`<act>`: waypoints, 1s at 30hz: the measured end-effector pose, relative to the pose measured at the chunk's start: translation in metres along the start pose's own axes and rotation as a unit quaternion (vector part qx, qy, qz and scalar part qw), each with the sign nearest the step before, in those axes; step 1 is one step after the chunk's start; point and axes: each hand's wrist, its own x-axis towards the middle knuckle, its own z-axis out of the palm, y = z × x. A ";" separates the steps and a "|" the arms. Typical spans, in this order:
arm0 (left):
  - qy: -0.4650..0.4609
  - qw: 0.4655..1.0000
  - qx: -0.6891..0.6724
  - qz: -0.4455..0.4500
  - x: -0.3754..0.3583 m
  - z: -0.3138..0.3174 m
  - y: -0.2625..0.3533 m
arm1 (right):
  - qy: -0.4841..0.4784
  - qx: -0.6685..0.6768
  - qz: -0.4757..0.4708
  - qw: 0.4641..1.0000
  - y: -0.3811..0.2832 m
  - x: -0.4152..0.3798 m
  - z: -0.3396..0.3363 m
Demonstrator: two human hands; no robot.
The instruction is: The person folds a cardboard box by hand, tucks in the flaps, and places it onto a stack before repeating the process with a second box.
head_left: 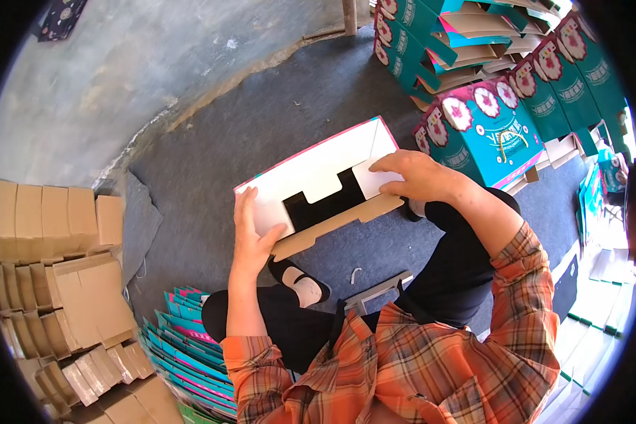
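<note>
Between my hands is a cardboard box (325,159), white on its flaps, with a pink and teal edge along the far side. Its end flaps are partly folded in, leaving a dark gap in the middle, and a brown flap (336,227) sticks out toward me. My left hand (247,230) grips the left end, fingers outside and thumb on the white flap. My right hand (417,175) pinches the right end, thumb and fingers around the white flap there. What lies inside the box is too dark to tell.
Printed teal boxes (487,131) stand at the right, with more stacked behind. Brown cartons (85,297) are piled at the left. Flat teal and pink cardboard sheets (184,353) lean beside my left leg. A grey wall (155,63) borders the dark floor.
</note>
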 end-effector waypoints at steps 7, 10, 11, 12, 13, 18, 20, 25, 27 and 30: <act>-0.018 0.985 0.168 -0.024 0.002 -0.015 0.006 | 0.013 0.001 0.003 1.000 0.004 0.006 0.000; -0.061 0.996 0.055 -0.026 0.000 -0.030 -0.001 | 0.027 0.018 0.018 0.999 0.003 0.009 -0.002; -0.084 0.995 -0.045 -0.030 -0.005 -0.035 -0.001 | 0.031 0.039 0.032 0.998 0.003 0.010 -0.002; -0.103 0.982 -0.148 -0.056 -0.009 -0.038 0.007 | 0.031 0.040 0.033 0.998 0.006 0.011 0.000; -0.104 0.982 -0.148 -0.057 -0.011 -0.036 0.009 | 0.041 0.061 0.039 0.996 0.010 0.013 0.002; 0.061 0.983 -0.067 -0.158 -0.003 -0.005 0.000 | 0.087 0.032 0.027 0.995 0.019 0.017 0.009; 0.114 0.988 -0.010 -0.107 0.003 0.010 0.004 | 0.124 0.107 0.080 0.983 0.015 0.020 0.008; 0.153 0.966 0.208 0.020 0.011 0.026 0.006 | 0.155 -0.105 -0.022 0.982 0.004 0.015 0.023; 0.122 0.967 0.221 0.044 0.008 0.027 0.011 | 0.088 -0.269 -0.045 0.958 -0.003 0.014 0.028; 0.067 0.966 0.241 0.066 0.006 0.023 0.022 | 0.100 -0.279 -0.057 0.953 -0.001 0.018 0.035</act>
